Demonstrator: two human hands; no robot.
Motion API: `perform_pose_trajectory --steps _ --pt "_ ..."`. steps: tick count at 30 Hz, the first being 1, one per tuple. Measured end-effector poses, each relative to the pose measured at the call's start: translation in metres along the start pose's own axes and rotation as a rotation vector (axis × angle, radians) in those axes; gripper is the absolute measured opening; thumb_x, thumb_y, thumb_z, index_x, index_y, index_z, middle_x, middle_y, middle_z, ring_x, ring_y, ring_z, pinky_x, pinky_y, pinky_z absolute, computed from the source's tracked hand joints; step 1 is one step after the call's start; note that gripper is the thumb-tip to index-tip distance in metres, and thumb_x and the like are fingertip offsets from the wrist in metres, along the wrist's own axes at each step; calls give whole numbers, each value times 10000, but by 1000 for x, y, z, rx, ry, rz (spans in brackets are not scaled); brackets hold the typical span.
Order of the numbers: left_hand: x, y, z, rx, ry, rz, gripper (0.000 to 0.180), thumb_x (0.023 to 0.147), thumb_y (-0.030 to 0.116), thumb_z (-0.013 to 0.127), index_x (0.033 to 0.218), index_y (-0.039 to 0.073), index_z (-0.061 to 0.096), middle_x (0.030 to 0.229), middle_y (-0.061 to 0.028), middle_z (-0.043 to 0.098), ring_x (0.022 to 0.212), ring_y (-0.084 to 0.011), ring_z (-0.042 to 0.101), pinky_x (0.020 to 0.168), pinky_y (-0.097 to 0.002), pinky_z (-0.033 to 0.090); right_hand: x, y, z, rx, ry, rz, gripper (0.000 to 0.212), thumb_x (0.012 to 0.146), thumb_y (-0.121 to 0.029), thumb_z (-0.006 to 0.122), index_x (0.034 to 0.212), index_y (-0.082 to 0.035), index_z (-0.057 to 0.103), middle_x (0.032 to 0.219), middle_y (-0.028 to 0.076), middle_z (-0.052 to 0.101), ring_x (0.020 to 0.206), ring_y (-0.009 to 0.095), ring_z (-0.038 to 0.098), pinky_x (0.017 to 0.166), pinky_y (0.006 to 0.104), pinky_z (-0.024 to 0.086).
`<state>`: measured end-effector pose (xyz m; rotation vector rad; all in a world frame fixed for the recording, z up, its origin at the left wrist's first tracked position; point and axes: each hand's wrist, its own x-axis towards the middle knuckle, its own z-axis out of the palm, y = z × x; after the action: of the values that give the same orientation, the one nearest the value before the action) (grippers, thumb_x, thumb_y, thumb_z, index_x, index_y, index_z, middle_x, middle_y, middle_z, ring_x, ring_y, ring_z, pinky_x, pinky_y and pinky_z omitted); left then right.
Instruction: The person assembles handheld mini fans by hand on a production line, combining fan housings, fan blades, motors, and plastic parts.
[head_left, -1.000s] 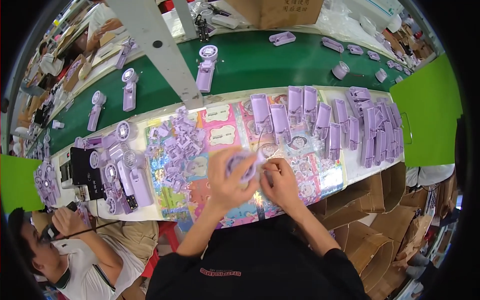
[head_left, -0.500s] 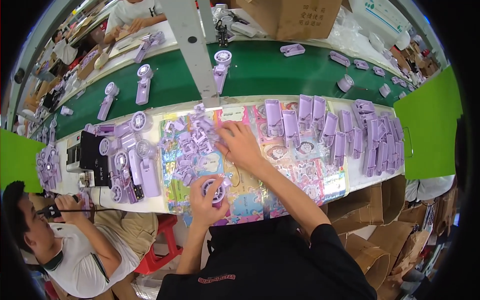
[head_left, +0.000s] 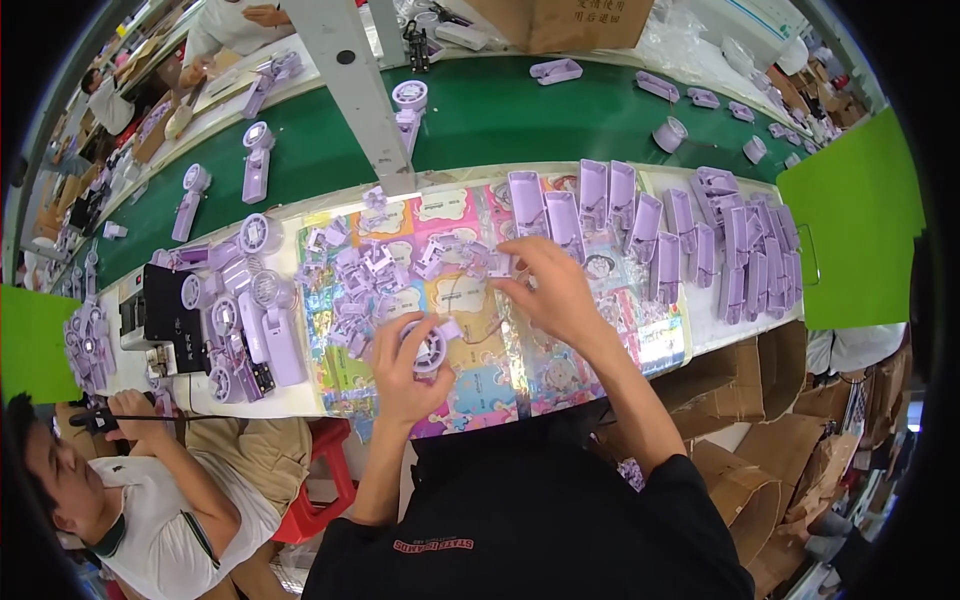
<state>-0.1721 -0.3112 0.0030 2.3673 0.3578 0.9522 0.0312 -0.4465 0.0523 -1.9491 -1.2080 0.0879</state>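
My left hand [head_left: 404,384] is closed around a round lilac fan head [head_left: 431,352], low over the patterned mat. Its fingers curl across the ring, and a small tab juts from its right side. Farther up and to the right, my right hand [head_left: 562,303] pinches a small lilac plastic piece [head_left: 497,264] between thumb and fingertips. Left of that piece, a few similar bits lie spread on the mat. A loose pile of small lilac plastic parts [head_left: 368,275] lies beyond my left hand.
Lilac handle shells [head_left: 592,195] stand in rows at the right. Assembled fans and a black box [head_left: 172,315] crowd the left side. A green conveyor belt [head_left: 480,120] carries more parts behind a grey metal post [head_left: 355,90]. A seated co-worker [head_left: 130,490] is at lower left.
My right hand has moved right, away from the pile, and now pinches a small lilac piece. Some parts have spread rightward. The left hand still holds the fan head, and the view has shifted slightly.
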Motion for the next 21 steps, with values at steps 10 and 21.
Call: perform_pose_trajectory --steps 10,21 --pt "20 32 13 -217 -153 18 610 594 43 730 1196 13 636 1149 -149 636 1022 -338 604 890 -418 481 -53 -18 -14 302 -264 32 401 810 -63 776 1189 -30 649 1151 122 662 983 314 662 861 384 551" --pt "1 49 39 -271 -227 21 598 624 95 857 1142 41 563 1171 -139 604 1096 -360 573 946 -449 461 -85 -7 -7 514 -129 325 252 930 -33 659 1173 -9 600 1039 132 646 932 240 647 813 346 522"
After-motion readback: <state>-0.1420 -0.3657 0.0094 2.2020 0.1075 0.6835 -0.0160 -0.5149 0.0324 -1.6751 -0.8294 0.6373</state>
